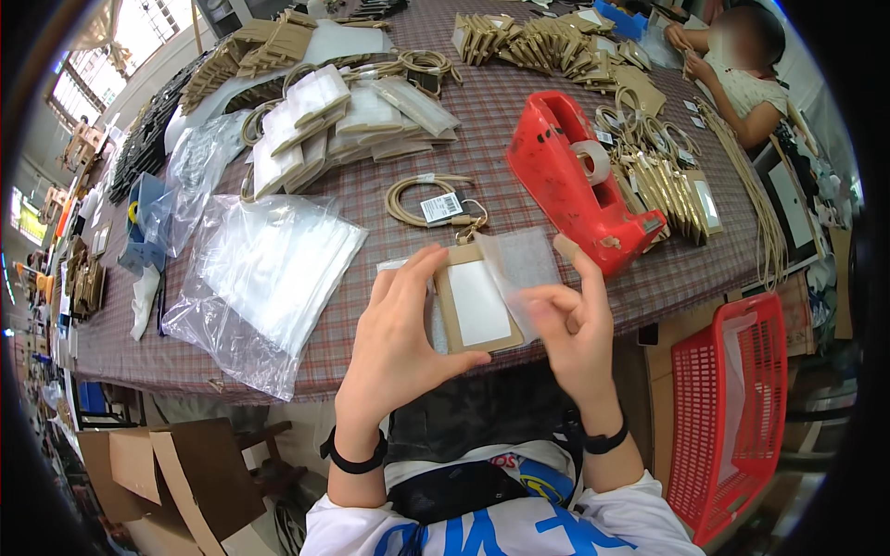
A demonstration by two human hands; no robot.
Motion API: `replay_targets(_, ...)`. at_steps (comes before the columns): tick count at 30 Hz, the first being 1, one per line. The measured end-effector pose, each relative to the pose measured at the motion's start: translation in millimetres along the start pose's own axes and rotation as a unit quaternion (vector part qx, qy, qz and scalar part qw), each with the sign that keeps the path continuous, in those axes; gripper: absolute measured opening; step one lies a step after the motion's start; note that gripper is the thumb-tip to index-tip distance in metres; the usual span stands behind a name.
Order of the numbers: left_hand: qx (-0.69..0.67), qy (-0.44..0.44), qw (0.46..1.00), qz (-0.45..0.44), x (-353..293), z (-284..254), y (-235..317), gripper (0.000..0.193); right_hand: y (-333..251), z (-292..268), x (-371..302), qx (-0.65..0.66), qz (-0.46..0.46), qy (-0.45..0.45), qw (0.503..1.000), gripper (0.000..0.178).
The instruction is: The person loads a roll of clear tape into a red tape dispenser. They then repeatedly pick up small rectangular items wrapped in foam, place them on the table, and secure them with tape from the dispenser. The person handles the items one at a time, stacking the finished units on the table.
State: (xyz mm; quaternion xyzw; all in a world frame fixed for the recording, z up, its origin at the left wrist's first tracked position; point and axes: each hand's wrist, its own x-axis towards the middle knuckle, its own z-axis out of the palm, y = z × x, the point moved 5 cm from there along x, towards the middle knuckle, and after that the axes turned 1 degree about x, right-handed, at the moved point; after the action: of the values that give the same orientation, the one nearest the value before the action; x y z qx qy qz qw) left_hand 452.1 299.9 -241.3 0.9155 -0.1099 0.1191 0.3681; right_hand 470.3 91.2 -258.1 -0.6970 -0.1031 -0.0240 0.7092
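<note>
— So, how are the 2 hands set?

— Both forearms come up from the lower edge, each with a black band at the wrist. The left hand is raised with its palm turned away, fingers spread and slightly curled, the thumb pressed under the lower edge of a tan card holder with a white window. It is clamped on that holder's left side.

— And the other one?

— The right hand stands just beside it, fingers bent inward, pinching a small clear plastic sleeve that overlaps the holder's right edge. A strip of tan tape sits on the raised thumb tip. The hands are near each other but not touching; the holder sits between them.

— Where is the holder relative to the tabletop?

— Held up over the near edge of the plaid tabletop. Just beyond it lies a coiled beige cord with a tag. A red tape dispenser stands to the right, near the right hand.

— Anything to the left?

— A stack of clear plastic bags lies well left of the left hand. A red plastic basket hangs below the tabletop's right corner, and another person works at the far right.
</note>
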Motion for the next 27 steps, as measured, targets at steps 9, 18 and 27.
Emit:
replay_targets(9, 0.012, 0.005, 1.0, 0.013, -0.2, 1.9, 0.6, 0.116, -6.5, -1.3, 13.4, -0.271, -0.142, -0.152, 0.94, 0.053)
replay_targets(18, 0.132, 0.112, 0.984, -0.043, -23.0, -7.1, 3.0, 0.095, -11.0, 11.5, 8.7, -0.35, -0.233, -0.181, 0.889, 0.065)
replay_targets(27, 0.14, 0.176, 0.959, -0.174, -53.2, -14.2, 14.8, 0.042, -4.9, 10.3, 6.8, -0.335, -0.242, -0.157, 0.897, 0.063)
